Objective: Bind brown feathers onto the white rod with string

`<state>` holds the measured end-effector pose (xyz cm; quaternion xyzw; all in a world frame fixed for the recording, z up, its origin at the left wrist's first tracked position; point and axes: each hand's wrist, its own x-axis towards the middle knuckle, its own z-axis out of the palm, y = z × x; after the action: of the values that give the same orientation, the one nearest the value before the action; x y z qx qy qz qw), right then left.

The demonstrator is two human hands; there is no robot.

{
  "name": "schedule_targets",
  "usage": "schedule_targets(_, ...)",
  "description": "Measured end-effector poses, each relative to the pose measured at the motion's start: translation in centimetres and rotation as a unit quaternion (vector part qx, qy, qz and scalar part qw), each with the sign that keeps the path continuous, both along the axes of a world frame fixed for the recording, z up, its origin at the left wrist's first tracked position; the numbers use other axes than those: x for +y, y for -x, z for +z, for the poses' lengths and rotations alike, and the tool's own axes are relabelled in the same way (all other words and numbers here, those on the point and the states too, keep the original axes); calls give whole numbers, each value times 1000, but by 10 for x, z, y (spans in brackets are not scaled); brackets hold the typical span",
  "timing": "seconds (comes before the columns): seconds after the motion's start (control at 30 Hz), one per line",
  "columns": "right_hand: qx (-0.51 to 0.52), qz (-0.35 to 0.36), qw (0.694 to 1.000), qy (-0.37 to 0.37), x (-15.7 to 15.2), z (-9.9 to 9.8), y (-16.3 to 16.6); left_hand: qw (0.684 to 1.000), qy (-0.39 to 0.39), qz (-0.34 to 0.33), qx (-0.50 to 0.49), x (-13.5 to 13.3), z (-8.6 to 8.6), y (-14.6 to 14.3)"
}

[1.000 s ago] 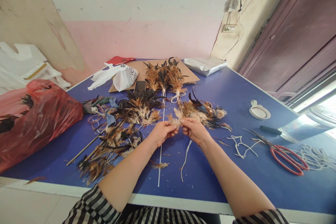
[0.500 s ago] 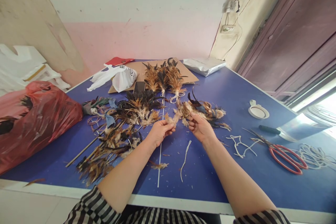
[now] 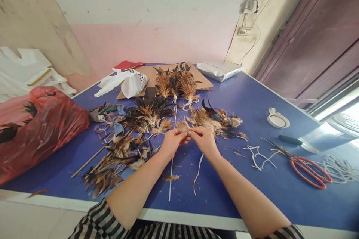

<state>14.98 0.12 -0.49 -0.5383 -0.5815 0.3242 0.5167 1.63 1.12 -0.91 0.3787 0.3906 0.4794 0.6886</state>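
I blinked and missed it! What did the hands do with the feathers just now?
The right hand, out at the feather pile a moment ago, came back left and now pinches the small feather bunch beside the left hand, which kept its hold throughout. The scissors, white cord and red bag stayed put.

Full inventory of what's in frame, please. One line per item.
blue table: 1, blue, under everything
tuft of tan feathers: 1, tan, above table centre
loose feather piles: several, brown-black, left of and beyond centre
tied feather bundles: about 3, orange-brown, on brown cardboard sheet
red-handled scissors: 1, red, right
white cord pieces: several, white, left of scissors
red plastic bag: 1, red, far left
white plastic bag: 1, white, beside cardboard
left hand: 1, pinching tuft
right hand: 1, pinching tuft
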Motion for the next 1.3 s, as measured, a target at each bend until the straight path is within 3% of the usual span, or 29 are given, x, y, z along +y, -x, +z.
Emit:
schedule_targets(0.3, -121, 2, 989, -86, -3, 2, -1, 1000, -23, 3, 8, -5, 4, -1)
schedule_targets(0.63, -282, 53, 946, -148, -11, 4, 1, 999, 16, 42, 0, 1, 3, 2)
schedule_targets(0.93, -140, 86, 980, -108, -5, 7, -8, 999, 24, 20, 9, 0, 9, 6)
schedule_targets(1.3, -305, 84, 935, -163, -7, 16, -17, 998, 20, -58, 15, -1, 4, 9)
